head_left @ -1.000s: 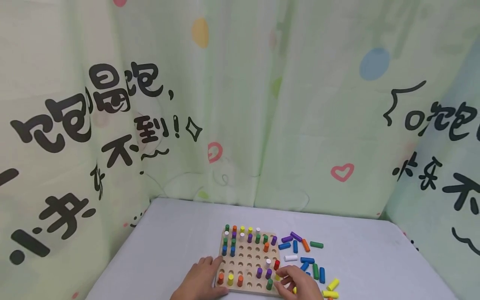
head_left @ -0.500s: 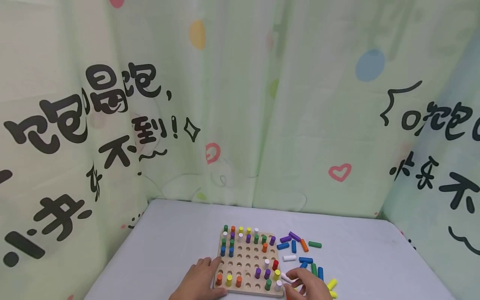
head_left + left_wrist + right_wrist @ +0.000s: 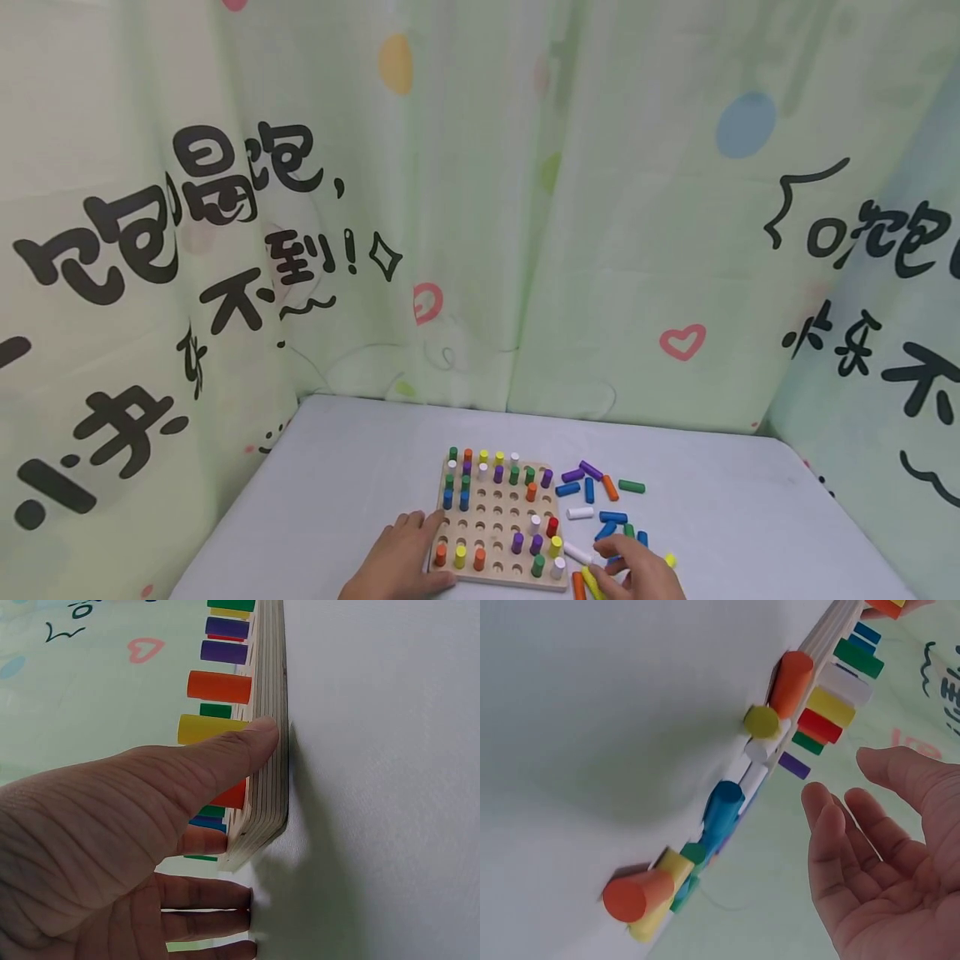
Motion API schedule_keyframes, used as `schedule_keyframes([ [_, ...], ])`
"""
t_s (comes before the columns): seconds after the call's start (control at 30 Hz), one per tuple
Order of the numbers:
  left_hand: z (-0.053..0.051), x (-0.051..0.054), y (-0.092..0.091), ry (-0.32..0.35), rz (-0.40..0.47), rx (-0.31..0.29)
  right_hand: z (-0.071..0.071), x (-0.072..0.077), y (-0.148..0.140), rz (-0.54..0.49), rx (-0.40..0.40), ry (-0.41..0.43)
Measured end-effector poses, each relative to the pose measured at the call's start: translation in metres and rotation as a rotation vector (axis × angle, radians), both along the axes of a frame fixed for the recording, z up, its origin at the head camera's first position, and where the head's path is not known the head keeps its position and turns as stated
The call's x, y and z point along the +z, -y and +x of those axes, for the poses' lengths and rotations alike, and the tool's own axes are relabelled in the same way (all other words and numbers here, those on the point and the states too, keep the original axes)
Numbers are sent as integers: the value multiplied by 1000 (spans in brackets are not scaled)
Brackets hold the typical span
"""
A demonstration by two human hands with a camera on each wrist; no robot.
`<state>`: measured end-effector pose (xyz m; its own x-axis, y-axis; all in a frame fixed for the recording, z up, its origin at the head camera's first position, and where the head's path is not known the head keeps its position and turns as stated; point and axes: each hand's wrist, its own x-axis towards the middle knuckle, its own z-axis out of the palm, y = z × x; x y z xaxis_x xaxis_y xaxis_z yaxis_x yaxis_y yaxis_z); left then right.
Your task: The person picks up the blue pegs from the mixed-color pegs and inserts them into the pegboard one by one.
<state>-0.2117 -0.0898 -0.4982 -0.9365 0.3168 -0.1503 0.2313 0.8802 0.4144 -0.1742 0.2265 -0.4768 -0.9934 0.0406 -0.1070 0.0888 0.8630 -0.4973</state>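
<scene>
A wooden pegboard (image 3: 489, 517) with several coloured pegs standing in its holes lies on the table. At its front-left corner rests my left hand (image 3: 397, 557); in the left wrist view the thumb (image 3: 225, 754) presses the layered front edge and the other fingers extend past the left side. My right hand (image 3: 637, 568) is to the right of the board, above loose pegs. In the right wrist view its fingers (image 3: 829, 847) are loosely bent, thumb apart, nothing between them. Near it lie a white peg (image 3: 577, 552), an orange peg (image 3: 578, 586) and a yellow peg (image 3: 592, 583).
More loose pegs lie right of the board, including a white one (image 3: 581, 513), a green one (image 3: 632, 487) and several blue ones. The white table (image 3: 360, 450) meets a printed curtain (image 3: 465, 208) at the back and sides.
My right hand has moved right, away from the board's edge. A white peg now stands in the front-right corner hole, and loose white, orange and yellow pegs are uncovered. The left hand keeps its place.
</scene>
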Motion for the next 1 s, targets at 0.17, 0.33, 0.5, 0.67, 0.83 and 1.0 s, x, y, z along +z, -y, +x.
schedule_keyframes([
  [0.17, 0, 0, 0, 3, -8, 4, -3, 2, -8, 25, -8, -29],
  [0.33, -1, -1, 0, -1, -4, 5, -7, -1, -15, 36, -27, -24],
  [0.5, -1, -1, 0, 12, -3, 13, -10, -7, -21, 52, -45, 29],
  [0.67, -1, -2, 0, 13, 0, 11, -14, -12, -23, 55, -71, 89],
  [0.83, -1, -1, -1, 10, 2, 6, -18, -17, -27, 59, -77, 118],
  [1.0, -1, -1, -1, 4, 1, 5, -24, -22, -30, 60, -89, 132],
])
